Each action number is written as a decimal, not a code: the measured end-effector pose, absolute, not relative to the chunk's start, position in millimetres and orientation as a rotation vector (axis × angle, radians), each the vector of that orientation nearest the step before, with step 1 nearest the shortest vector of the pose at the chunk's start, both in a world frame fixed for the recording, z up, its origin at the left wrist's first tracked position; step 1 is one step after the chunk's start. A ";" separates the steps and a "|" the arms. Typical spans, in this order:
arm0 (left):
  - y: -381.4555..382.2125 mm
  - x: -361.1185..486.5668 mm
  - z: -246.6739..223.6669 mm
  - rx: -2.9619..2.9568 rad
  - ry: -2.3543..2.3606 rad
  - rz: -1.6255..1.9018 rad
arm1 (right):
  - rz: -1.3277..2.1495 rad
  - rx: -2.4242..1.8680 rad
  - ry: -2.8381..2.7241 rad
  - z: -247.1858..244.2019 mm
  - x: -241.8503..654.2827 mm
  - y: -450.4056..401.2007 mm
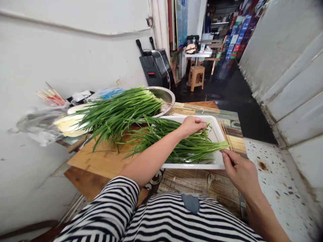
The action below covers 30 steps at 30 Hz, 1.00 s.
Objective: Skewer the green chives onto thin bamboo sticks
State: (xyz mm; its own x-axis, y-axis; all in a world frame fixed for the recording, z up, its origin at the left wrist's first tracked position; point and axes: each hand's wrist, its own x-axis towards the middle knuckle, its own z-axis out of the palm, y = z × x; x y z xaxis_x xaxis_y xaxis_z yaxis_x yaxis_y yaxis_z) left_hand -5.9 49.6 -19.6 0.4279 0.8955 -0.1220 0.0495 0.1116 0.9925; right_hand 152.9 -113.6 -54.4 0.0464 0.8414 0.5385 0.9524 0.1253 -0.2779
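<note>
Long green garlic chives (194,148) lie in a white rectangular tray (194,166), with their pale stem ends to the right. My left hand (192,127) reaches over the tray, its fingers closed on a few chive stems near the far right corner. Beyond the tray's right rim, my right hand (239,168) is pinched just below the bundled stem ends; what sits between its fingertips is hidden. A larger pile of chives (123,107) rests across a metal bowl (169,95) behind the tray, leaves hanging to the left.
Thin sticks (225,131) lie on the patterned table (196,183) right of the tray. A wooden board (88,156) is under the leaves at left. Plastic bags (37,124) and pale vegetables (70,124) sit by the wall. A black speaker (157,67) stands behind.
</note>
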 end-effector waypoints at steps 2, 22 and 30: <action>49.5 -5.8 -20.2 1.325 0.945 0.780 | -0.238 -1.728 -1.810 -54.5 153.1 -113.6; 51.1 -7.6 -18.7 1.460 0.931 0.764 | -0.238 -1.670 -1.804 -56.6 154.4 -113.5; 47.0 -8.0 -20.8 1.546 0.960 0.756 | -0.267 -1.667 -1.830 -54.7 154.0 -114.7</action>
